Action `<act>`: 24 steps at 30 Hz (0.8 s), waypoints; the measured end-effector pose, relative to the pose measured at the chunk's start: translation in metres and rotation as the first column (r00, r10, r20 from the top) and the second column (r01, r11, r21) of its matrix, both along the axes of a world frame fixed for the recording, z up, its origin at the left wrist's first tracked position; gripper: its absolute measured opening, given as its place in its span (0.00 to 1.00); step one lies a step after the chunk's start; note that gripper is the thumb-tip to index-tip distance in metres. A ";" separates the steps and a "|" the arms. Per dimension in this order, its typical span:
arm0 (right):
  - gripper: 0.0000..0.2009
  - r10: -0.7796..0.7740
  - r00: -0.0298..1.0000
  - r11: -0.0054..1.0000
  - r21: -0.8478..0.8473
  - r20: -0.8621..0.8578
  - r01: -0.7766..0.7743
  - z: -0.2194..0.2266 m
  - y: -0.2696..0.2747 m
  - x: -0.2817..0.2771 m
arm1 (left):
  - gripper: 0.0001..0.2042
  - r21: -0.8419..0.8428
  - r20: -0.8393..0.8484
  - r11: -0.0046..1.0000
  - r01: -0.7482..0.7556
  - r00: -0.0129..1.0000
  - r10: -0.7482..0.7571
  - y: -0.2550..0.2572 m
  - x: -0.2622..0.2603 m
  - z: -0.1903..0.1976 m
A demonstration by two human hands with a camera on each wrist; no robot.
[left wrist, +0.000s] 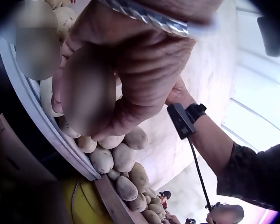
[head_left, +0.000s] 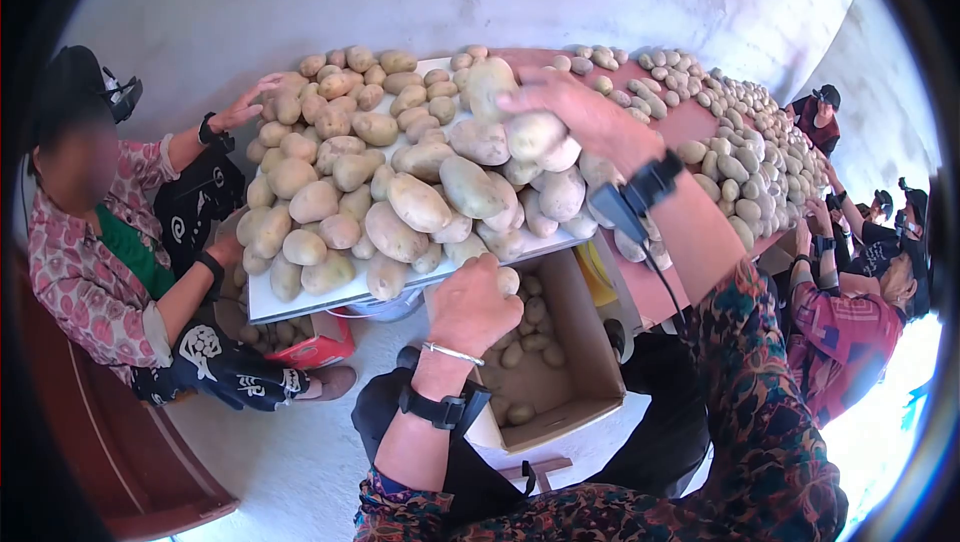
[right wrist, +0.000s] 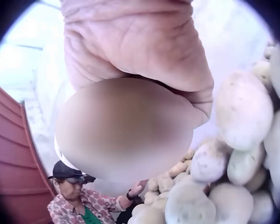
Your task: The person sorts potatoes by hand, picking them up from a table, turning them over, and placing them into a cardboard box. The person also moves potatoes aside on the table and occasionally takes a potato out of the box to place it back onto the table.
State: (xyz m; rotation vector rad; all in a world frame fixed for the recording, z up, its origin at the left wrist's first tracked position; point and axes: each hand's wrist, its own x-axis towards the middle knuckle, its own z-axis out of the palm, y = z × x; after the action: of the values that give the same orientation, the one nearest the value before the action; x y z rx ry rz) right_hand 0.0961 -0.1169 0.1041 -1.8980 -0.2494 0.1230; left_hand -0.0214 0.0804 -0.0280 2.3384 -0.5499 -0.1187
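Observation:
My left hand (head_left: pixel 475 307) is curled around a potato (head_left: pixel 508 282) at the front edge of the white board, above an open cardboard box (head_left: pixel 575 382). In the left wrist view that potato (left wrist: pixel 88 91) is a blurred oval between thumb and fingers. Over the back right of the heap, my right hand (head_left: pixel 580 112) grips another large potato (head_left: pixel 490 87), its fingers bent over the side. The right wrist view has this potato (right wrist: pixel 126 128) large and blurred under the palm. Many potatoes (head_left: pixel 420 202) are piled on the board (head_left: pixel 270 307) below both hands.
Several potatoes lie inside the cardboard box. A red table (head_left: pixel 655 312) on the right carries many smaller potatoes (head_left: pixel 740 167). At the left a person (head_left: pixel 110 232) reaches to the heap, near a red box (head_left: pixel 320 342). More people (head_left: pixel 860 322) sit along the right side.

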 end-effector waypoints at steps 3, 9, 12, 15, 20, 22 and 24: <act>0.27 -0.022 1.000 0.992 -0.128 -0.015 0.020 0.005 0.004 0.044 | 0.17 -0.016 -0.047 1.000 0.011 0.999 -0.012 0.000 0.002 0.005; 0.28 -0.190 0.980 0.946 -0.276 -0.052 0.169 -0.014 0.008 0.101 | 0.18 -0.001 -0.081 0.999 0.041 0.996 -0.041 -0.002 0.005 0.013; 0.29 -0.213 0.971 0.924 -0.346 -0.112 0.163 -0.023 0.002 0.122 | 0.18 -0.018 -0.080 0.999 0.042 0.996 -0.043 -0.002 0.005 0.013; 0.28 -0.328 0.933 0.865 -0.445 -0.151 0.232 0.009 0.016 0.099 | 0.18 -0.031 -0.070 0.999 0.044 0.996 -0.046 -0.002 0.007 0.014; 0.19 -0.430 0.853 0.889 0.025 -0.295 0.456 0.023 0.001 0.092 | 0.18 -0.061 -0.065 0.997 0.039 0.997 -0.043 -0.002 0.006 0.014; 0.19 -0.423 0.857 0.888 0.055 -0.293 0.457 0.019 0.000 0.099 | 0.18 -0.112 -0.054 0.993 0.047 0.997 -0.053 -0.003 0.005 0.015; 0.19 -0.414 0.859 0.885 0.086 -0.300 0.457 0.010 -0.001 0.101 | 0.19 -0.158 -0.073 0.986 0.047 0.996 -0.059 -0.004 0.002 0.015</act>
State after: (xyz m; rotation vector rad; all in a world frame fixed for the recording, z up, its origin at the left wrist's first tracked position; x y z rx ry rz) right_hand 0.1973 -0.1183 0.1139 -1.7128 0.3565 0.0544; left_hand -0.0192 0.0769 -0.0133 2.1589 -0.5628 -0.1836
